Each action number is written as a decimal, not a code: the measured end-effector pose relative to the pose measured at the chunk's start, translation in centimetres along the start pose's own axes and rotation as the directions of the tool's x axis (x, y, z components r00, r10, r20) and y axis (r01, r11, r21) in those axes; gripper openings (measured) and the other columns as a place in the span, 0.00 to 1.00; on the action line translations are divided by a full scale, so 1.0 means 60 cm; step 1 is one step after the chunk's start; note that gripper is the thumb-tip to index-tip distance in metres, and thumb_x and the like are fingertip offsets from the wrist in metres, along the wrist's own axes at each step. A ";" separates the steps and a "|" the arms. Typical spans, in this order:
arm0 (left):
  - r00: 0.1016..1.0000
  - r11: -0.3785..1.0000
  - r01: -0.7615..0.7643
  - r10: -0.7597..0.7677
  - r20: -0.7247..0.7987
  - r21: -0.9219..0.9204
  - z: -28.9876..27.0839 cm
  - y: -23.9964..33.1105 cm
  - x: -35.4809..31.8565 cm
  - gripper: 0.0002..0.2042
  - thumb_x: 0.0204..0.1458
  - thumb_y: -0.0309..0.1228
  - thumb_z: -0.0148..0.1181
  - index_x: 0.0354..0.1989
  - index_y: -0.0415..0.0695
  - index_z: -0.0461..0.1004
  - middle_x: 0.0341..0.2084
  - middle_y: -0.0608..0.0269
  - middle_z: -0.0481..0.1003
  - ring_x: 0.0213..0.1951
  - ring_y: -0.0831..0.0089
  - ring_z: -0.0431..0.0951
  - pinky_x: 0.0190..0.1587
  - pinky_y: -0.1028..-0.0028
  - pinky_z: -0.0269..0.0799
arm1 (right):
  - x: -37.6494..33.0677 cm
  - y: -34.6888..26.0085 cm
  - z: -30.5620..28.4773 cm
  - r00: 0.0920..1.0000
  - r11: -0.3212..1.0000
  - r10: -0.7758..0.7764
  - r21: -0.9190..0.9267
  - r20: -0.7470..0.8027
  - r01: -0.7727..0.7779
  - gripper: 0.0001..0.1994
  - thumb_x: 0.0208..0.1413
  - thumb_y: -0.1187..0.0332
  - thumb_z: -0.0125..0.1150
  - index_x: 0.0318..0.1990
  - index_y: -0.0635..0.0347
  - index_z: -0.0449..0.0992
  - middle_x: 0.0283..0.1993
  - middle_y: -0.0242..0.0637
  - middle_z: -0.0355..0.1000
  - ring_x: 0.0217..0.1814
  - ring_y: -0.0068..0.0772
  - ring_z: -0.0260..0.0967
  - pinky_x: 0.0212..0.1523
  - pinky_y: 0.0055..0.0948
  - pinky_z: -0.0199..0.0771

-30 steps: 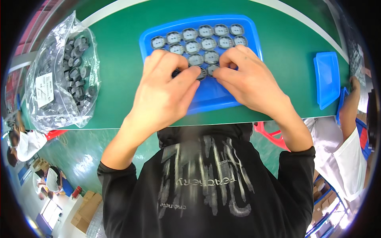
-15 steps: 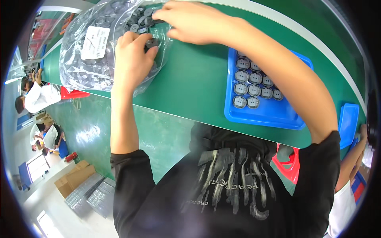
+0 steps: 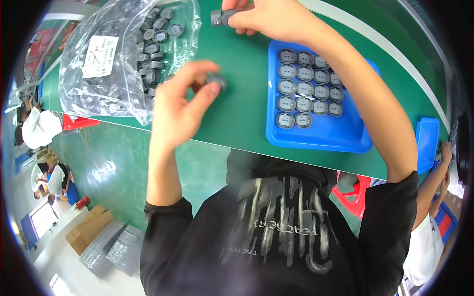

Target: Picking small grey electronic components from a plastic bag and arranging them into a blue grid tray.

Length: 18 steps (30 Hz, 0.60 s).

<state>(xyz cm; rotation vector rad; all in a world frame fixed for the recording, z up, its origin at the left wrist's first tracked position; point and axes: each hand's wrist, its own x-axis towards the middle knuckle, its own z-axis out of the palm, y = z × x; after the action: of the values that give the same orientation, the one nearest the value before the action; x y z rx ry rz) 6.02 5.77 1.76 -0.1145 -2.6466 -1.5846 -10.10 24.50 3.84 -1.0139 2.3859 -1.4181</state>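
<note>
My left hand (image 3: 180, 106) pinches a small grey round plastic part (image 3: 216, 81) between thumb and fingers, to the right of the open clear bag (image 3: 91, 91). Inside that bag lie many similar grey parts (image 3: 153, 49), some loose at its mouth. Farther off, above the green table, my right hand (image 3: 264, 18) grips grey round parts (image 3: 220, 18), seemingly two side by side; its fingers partly cover them. Under my right forearm is a blue tray (image 3: 321, 143), where grey round parts (image 3: 304, 89) sit in rows. The forearm hides the tray's far right portion.
The green table's (image 3: 232, 118) near edge runs just in front of me. A smaller blue tray (image 3: 427, 143) is at the right, by another person's arm (image 3: 434, 190). Below the table edge shows a red stool (image 3: 353, 195). Cardboard boxes (image 3: 90, 229) lie on the floor at left.
Both hands have come out of the bag's mouth to the right, each with grey parts. The bag's mouth and the parts in it are now uncovered. The whole view has shifted slightly.
</note>
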 end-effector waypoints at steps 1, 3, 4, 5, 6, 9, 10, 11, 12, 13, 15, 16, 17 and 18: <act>1.000 1.000 0.003 -0.002 0.017 -0.029 0.021 -0.007 -0.006 0.10 0.54 0.20 0.64 0.45 0.39 0.79 0.25 0.65 0.76 0.30 0.79 0.74 0.38 0.76 0.73 | -0.008 -0.010 -0.014 0.993 0.993 0.118 0.024 0.029 -0.119 0.09 0.48 0.72 0.64 0.37 0.66 0.78 0.35 0.51 0.79 0.38 0.45 0.79 0.41 0.39 0.77; 0.999 0.991 -0.013 0.019 -0.041 0.135 0.055 -0.005 -0.011 0.09 0.53 0.20 0.65 0.42 0.39 0.79 0.31 0.59 0.78 0.33 0.69 0.79 0.40 0.71 0.75 | -0.007 0.029 0.003 0.999 0.993 0.026 -0.111 -0.046 -0.031 0.09 0.48 0.71 0.65 0.36 0.66 0.79 0.34 0.48 0.79 0.36 0.41 0.79 0.39 0.38 0.77; 0.995 0.979 -0.047 0.064 -0.077 0.200 0.072 -0.017 -0.011 0.08 0.53 0.21 0.65 0.42 0.39 0.79 0.34 0.57 0.79 0.36 0.65 0.80 0.42 0.69 0.76 | 0.015 0.070 0.025 0.984 0.988 0.091 -0.139 0.152 -0.070 0.17 0.50 0.66 0.64 0.47 0.61 0.80 0.41 0.48 0.80 0.46 0.51 0.78 0.46 0.46 0.77; 0.995 0.979 -0.051 0.067 -0.074 0.200 0.078 -0.022 -0.014 0.08 0.53 0.21 0.65 0.42 0.39 0.79 0.34 0.57 0.79 0.36 0.65 0.80 0.42 0.69 0.76 | 0.010 0.063 0.042 0.991 0.991 0.012 -0.135 0.133 0.006 0.16 0.50 0.66 0.63 0.46 0.59 0.80 0.41 0.48 0.80 0.45 0.51 0.78 0.45 0.46 0.77; 0.973 0.937 -0.107 0.167 -0.159 0.333 0.081 -0.027 -0.015 0.08 0.52 0.21 0.66 0.40 0.40 0.79 0.37 0.57 0.79 0.39 0.62 0.79 0.44 0.67 0.76 | 0.004 0.057 0.057 0.991 0.988 -0.067 -0.131 0.116 0.082 0.15 0.50 0.66 0.62 0.46 0.57 0.80 0.40 0.47 0.80 0.43 0.51 0.78 0.44 0.47 0.77; 0.932 0.903 -0.111 0.240 -0.273 0.415 0.087 -0.037 -0.021 0.08 0.50 0.22 0.69 0.39 0.41 0.80 0.40 0.56 0.78 0.43 0.59 0.78 0.47 0.65 0.75 | 0.002 0.049 0.093 0.985 0.921 -0.075 -0.367 0.157 0.128 0.08 0.48 0.68 0.61 0.37 0.55 0.75 0.31 0.44 0.77 0.34 0.50 0.75 0.34 0.48 0.72; 0.928 0.928 -0.073 0.197 -0.316 0.365 0.084 -0.044 -0.026 0.09 0.49 0.22 0.70 0.38 0.41 0.80 0.41 0.57 0.77 0.44 0.58 0.77 0.48 0.64 0.74 | 0.004 0.044 0.091 0.984 0.922 -0.079 -0.363 0.159 0.133 0.08 0.48 0.68 0.61 0.37 0.55 0.75 0.31 0.44 0.77 0.34 0.50 0.75 0.34 0.48 0.72; 0.934 0.917 -0.130 0.241 -0.264 0.376 0.081 -0.050 -0.034 0.11 0.47 0.22 0.70 0.40 0.42 0.80 0.43 0.57 0.77 0.46 0.58 0.76 0.48 0.64 0.74 | 0.006 0.041 0.083 0.983 0.930 -0.050 -0.350 0.178 0.111 0.08 0.47 0.67 0.61 0.36 0.55 0.75 0.32 0.44 0.77 0.35 0.50 0.75 0.34 0.48 0.71; 0.935 0.918 -0.131 0.241 -0.262 0.375 0.082 -0.050 -0.036 0.11 0.47 0.22 0.70 0.40 0.42 0.80 0.43 0.57 0.77 0.46 0.58 0.76 0.48 0.64 0.74 | 0.006 0.041 0.076 0.981 0.937 -0.018 -0.340 0.195 0.085 0.07 0.47 0.67 0.62 0.35 0.55 0.75 0.32 0.44 0.76 0.35 0.49 0.75 0.34 0.49 0.71; 0.935 0.896 -0.179 0.283 -0.212 0.406 0.086 -0.043 -0.036 0.12 0.47 0.22 0.71 0.41 0.42 0.81 0.44 0.57 0.77 0.47 0.58 0.76 0.48 0.64 0.74 | 0.012 0.052 0.063 0.982 0.948 -0.022 -0.307 0.187 0.080 0.09 0.46 0.64 0.61 0.36 0.49 0.80 0.37 0.43 0.80 0.41 0.51 0.78 0.40 0.52 0.77; 0.939 0.880 -0.203 0.299 -0.169 0.430 0.084 -0.044 -0.046 0.14 0.45 0.21 0.71 0.42 0.43 0.81 0.46 0.59 0.76 0.48 0.59 0.74 0.48 0.64 0.74 | 0.002 0.040 0.026 0.995 0.961 -0.021 -0.274 0.097 0.047 0.08 0.49 0.68 0.65 0.37 0.60 0.80 0.36 0.43 0.79 0.38 0.41 0.78 0.38 0.40 0.76; 0.940 0.880 -0.188 0.289 -0.180 0.436 0.079 -0.045 -0.054 0.14 0.45 0.21 0.71 0.42 0.43 0.81 0.46 0.59 0.76 0.48 0.59 0.74 0.48 0.64 0.74 | -0.021 0.030 -0.004 0.997 0.972 -0.071 -0.225 0.005 0.070 0.09 0.49 0.70 0.66 0.35 0.66 0.80 0.32 0.45 0.78 0.35 0.36 0.78 0.37 0.35 0.76; 0.940 0.875 -0.170 0.283 -0.193 0.454 0.075 -0.046 -0.063 0.14 0.45 0.21 0.70 0.42 0.43 0.81 0.45 0.59 0.76 0.48 0.59 0.74 0.48 0.64 0.73 | -0.050 0.022 -0.031 0.997 0.987 -0.061 -0.153 -0.057 0.051 0.08 0.50 0.70 0.66 0.35 0.67 0.80 0.32 0.44 0.77 0.34 0.36 0.77 0.37 0.35 0.76; 0.938 0.871 -0.168 0.285 -0.196 0.461 0.075 -0.046 -0.064 0.14 0.45 0.21 0.70 0.42 0.44 0.81 0.45 0.60 0.76 0.47 0.59 0.74 0.49 0.64 0.73 | -0.088 0.010 -0.068 0.991 0.996 -0.034 -0.090 -0.128 0.023 0.08 0.51 0.70 0.66 0.35 0.67 0.80 0.31 0.43 0.76 0.33 0.35 0.76 0.37 0.34 0.76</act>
<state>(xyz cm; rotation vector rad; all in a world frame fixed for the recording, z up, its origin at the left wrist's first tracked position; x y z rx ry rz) 9.56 8.32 -3.12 -0.1782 -2.5865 -0.8392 -8.36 30.97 4.55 -1.0101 2.5569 -1.4405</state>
